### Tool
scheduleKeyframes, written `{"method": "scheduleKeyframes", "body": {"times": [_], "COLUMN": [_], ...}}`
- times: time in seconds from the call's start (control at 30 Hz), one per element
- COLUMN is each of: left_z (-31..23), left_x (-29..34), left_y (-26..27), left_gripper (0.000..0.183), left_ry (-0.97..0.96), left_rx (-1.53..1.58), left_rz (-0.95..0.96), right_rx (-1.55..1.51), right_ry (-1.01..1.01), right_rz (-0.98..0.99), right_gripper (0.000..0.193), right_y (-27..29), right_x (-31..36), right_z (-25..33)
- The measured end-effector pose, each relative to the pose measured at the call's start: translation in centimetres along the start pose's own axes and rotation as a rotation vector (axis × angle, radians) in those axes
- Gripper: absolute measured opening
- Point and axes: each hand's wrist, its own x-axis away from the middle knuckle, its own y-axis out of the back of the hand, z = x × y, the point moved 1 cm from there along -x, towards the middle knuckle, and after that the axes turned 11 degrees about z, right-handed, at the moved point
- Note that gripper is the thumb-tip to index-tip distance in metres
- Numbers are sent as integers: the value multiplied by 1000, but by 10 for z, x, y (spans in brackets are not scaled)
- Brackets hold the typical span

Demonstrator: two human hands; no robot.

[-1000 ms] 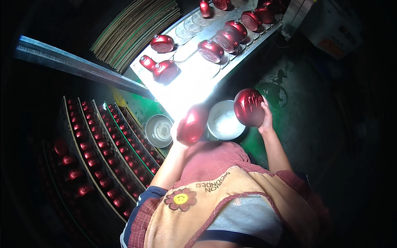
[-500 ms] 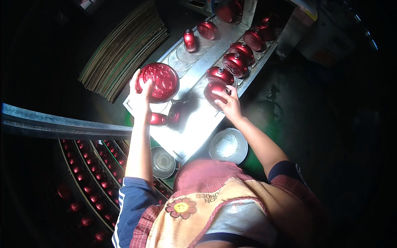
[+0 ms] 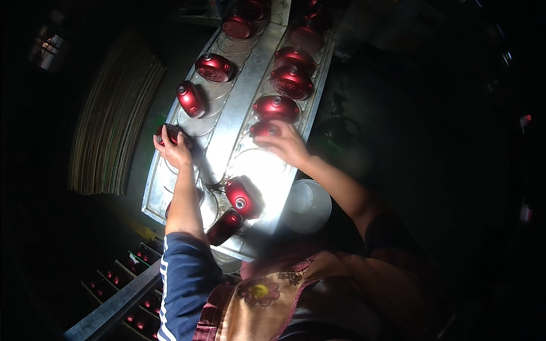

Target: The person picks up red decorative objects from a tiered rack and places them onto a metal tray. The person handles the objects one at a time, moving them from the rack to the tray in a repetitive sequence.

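Observation:
On the left side of the metal table, my left hand is closed round the upper part of a red flask-like bottle, which sits upright at the table's left edge. Over on the right row, my right hand has its fingers on another red bottle, partly hidden by them. Just beyond it stands a shiny red bottle with a short neck. Between my arms, near the front edge, are two more: one red bottle tilted with its mouth toward me, and a darker red bottle touching it.
Several red bottles line the right side; a few, such as this red bottle, stand on the left. Stacked boards lie left of the metal table. A pale basin sits below its right edge. Racks of bottles fill the lower left.
The bottle in my left hand has gone from raised, with its broad face showing, to upright on the table's left side. My right hand stays at the right row. The view has shifted.

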Motion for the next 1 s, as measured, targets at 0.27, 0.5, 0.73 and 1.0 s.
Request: {"method": "scheduleKeyframes", "body": {"times": [0.27,0.5,0.73,1.0], "left_z": [-88,-185,-205,-204], "left_x": [9,128,137,89], "left_y": [101,62,55,15], "left_gripper": [36,60,32,29], "left_ry": [-257,-477,-358,-539], "left_rx": [178,42,108,179], "left_rz": [178,1417,1217,1094], "right_rx": [-125,-209,-495,-457], "right_ry": [-72,-66,-208,-798], "right_rz": [-137,-8,-190,-491], "right_gripper": [43,50,44,36], "right_y": [51,108,154,102], "right_x": [-49,-50,73,286], "right_z": [-8,-66,-53,-7]}}
